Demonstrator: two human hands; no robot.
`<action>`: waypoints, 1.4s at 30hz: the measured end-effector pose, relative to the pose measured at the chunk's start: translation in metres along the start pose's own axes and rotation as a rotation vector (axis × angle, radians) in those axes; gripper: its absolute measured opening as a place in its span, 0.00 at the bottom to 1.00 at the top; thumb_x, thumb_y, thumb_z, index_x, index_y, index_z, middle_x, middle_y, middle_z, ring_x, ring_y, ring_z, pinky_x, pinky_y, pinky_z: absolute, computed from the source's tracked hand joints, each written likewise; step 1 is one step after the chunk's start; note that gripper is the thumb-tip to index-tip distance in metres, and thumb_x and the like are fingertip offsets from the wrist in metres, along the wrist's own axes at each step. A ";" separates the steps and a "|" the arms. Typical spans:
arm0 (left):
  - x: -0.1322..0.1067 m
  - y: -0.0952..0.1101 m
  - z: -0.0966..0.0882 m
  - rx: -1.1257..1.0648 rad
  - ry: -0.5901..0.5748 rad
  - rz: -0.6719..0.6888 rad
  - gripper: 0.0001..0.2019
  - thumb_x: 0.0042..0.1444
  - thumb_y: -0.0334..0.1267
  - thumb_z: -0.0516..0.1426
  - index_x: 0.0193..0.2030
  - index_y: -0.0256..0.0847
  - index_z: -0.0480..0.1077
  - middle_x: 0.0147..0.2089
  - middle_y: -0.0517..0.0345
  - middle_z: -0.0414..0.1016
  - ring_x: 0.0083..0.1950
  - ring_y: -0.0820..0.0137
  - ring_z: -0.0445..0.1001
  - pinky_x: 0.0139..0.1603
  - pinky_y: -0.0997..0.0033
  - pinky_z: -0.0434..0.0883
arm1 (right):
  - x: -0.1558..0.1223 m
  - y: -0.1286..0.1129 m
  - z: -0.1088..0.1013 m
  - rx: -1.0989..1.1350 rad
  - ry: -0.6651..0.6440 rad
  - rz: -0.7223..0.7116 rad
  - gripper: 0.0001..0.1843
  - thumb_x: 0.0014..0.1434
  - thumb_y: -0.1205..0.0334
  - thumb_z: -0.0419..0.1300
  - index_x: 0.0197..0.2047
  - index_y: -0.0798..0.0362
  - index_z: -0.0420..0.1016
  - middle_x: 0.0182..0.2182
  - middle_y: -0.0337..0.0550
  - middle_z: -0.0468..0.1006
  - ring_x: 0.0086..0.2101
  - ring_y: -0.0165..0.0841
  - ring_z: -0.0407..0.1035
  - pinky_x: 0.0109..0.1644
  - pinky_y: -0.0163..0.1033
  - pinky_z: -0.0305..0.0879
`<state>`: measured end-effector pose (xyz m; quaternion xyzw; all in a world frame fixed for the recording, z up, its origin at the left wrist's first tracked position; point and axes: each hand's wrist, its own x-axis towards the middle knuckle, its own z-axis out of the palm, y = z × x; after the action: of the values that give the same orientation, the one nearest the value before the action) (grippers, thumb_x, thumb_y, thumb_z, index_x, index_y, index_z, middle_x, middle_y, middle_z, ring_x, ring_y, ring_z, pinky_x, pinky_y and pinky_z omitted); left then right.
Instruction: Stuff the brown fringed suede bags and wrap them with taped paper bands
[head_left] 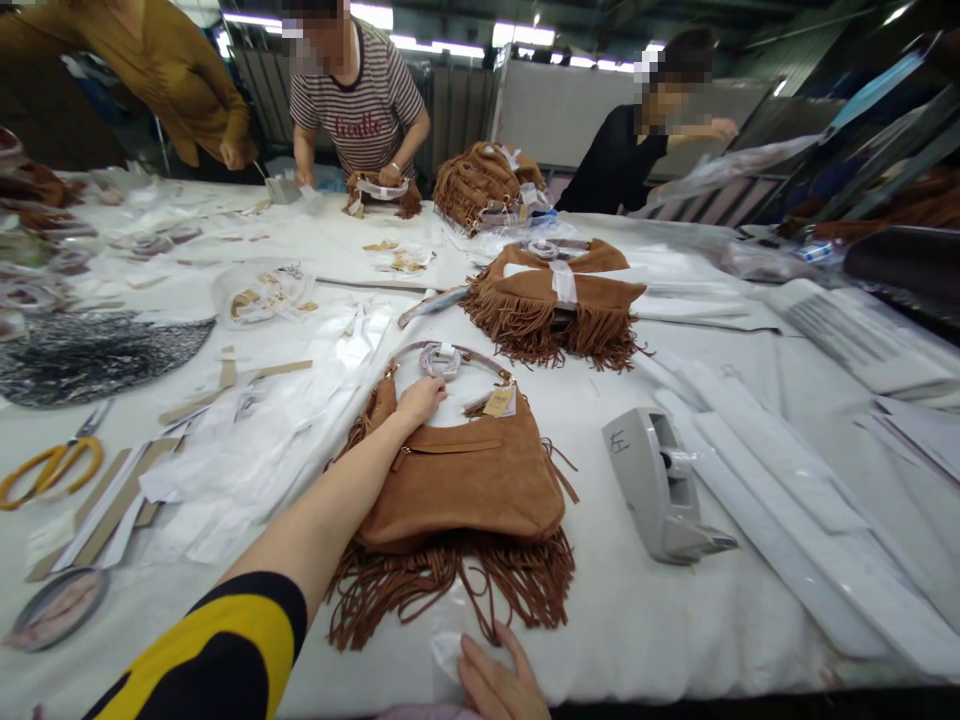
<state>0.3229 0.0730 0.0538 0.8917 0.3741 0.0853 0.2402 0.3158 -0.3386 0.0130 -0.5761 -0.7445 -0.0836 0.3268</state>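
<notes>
A brown suede handbag (465,490) with long fringe lies in front of me, its zip pocket facing up. My left hand (424,402) reaches over it to the top rim, inside the handle loop, with fingers curled closed; what lies under the fingertips is partly hidden. Just beyond sit a wrapped coil of strap (440,361) and a tan hang tag (499,402). Below the fringe, at the table's near edge, my right hand (504,680) has its fingers bent against a thin whitish sheet (448,655), beside a fringe strand.
A grey tape dispenser (652,485) and long white wrapped strips (795,520) lie to the right. Scissors (56,468), card strips (112,510) and crumpled white wrapping (225,460) are at left. Another fringed bag (570,275) lies behind. Three people stand across the table (607,640).
</notes>
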 end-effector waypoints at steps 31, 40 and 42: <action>-0.291 0.007 0.029 0.104 0.031 0.133 0.08 0.64 0.36 0.48 0.40 0.43 0.68 0.40 0.53 0.70 0.38 0.66 0.73 0.37 0.67 0.70 | 0.052 0.048 0.001 -0.366 0.014 0.188 0.15 0.64 0.71 0.47 0.40 0.53 0.74 0.28 0.43 0.71 0.26 0.31 0.67 0.31 0.35 0.64; -0.322 -0.044 0.024 0.090 0.206 0.243 0.13 0.63 0.37 0.45 0.40 0.51 0.71 0.35 0.55 0.72 0.36 0.65 0.73 0.35 0.66 0.70 | 0.022 0.058 -0.045 -0.336 -0.057 0.313 0.16 0.65 0.67 0.45 0.39 0.52 0.74 0.27 0.42 0.71 0.27 0.32 0.67 0.32 0.35 0.64; -0.327 -0.047 0.022 0.111 0.260 0.256 0.12 0.62 0.39 0.48 0.39 0.52 0.72 0.37 0.55 0.74 0.38 0.63 0.73 0.38 0.62 0.70 | 0.020 0.055 -0.051 -0.240 -0.013 0.448 0.15 0.66 0.61 0.47 0.37 0.52 0.74 0.29 0.43 0.73 0.31 0.33 0.69 0.36 0.37 0.65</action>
<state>0.0703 -0.1383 0.0210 0.9253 0.2898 0.2087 0.1275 0.3833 -0.3304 0.0498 -0.7619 -0.5851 -0.0931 0.2616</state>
